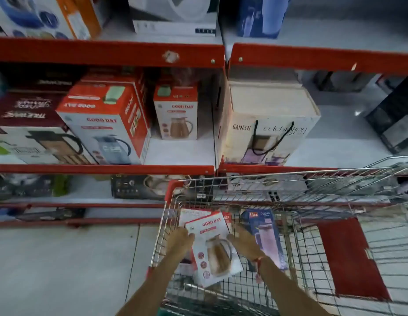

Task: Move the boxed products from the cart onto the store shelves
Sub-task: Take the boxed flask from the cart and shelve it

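A white and red Good Day box (213, 247) with a jug picture lies inside the wire cart (289, 185). My left hand (180, 241) presses its left side and my right hand (244, 241) its right side, so both hands grip it. Another similar box (194, 215) lies partly under it. A tall blue box (265, 236) leans in the cart to the right. On the middle shelf (102, 168) stand more Good Day boxes, a large one (105, 124) and a smaller one (176, 112), with bare shelf between and in front of them.
A white Ganesh box (269, 124) with black cord handles stands on the right shelf bay. Dark boxes (27, 110) fill the far left. The upper shelf (107, 51) holds appliance boxes. A red mat (349, 256) lies on the floor beyond the cart.
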{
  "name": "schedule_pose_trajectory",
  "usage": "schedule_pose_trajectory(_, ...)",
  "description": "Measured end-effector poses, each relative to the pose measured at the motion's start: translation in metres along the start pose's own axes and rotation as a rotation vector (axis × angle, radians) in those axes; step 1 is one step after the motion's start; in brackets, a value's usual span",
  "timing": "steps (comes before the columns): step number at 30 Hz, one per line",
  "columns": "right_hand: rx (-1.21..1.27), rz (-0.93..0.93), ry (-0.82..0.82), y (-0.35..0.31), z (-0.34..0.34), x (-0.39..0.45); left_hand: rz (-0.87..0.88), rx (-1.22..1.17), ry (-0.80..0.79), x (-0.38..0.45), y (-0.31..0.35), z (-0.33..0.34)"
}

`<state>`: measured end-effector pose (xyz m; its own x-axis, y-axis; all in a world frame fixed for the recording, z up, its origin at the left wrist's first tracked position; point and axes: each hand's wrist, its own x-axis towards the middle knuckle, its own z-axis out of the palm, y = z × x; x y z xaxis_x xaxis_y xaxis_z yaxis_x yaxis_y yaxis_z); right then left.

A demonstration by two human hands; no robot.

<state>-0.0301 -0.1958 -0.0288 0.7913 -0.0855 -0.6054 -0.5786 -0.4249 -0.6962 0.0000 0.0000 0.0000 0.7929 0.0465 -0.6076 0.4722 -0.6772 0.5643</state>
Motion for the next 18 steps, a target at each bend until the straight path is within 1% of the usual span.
schedule_pose_trajectory(2,0.031,0.097,0.007,0.007,0.001,-0.002,-0.077,-0.155,-0.054,0.012,-0.022,0.017)
schedule_pose_trajectory(3,0.044,0.162,-0.007,0.005,0.003,-0.008,-0.085,-0.196,-0.085,0.011,-0.029,0.022)
schedule_pose_trajectory(5,0.043,0.233,-0.046,-0.002,0.005,-0.014,-0.143,-0.309,-0.164,0.008,-0.037,0.03)
schedule_pose_trajectory(7,0.06,0.222,-0.043,-0.008,0.006,-0.014,-0.209,-0.406,-0.247,0.008,-0.035,0.035)
schedule_pose_trajectory(9,0.06,0.228,-0.023,-0.011,0.006,-0.014,-0.235,-0.432,-0.259,0.001,-0.026,0.035)
schedule_pose_trajectory(12,0.037,0.195,0.003,-0.012,0.001,-0.015,-0.152,-0.349,-0.168,-0.008,-0.014,0.026)
schedule_pose_trajectory(15,0.131,0.135,0.07,-0.016,-0.011,-0.021,-0.051,-0.368,-0.167,-0.02,0.002,0.001)
schedule_pose_trajectory(18,0.248,0.105,0.108,-0.037,-0.031,-0.042,0.041,-0.404,-0.17,-0.034,0.015,-0.029)
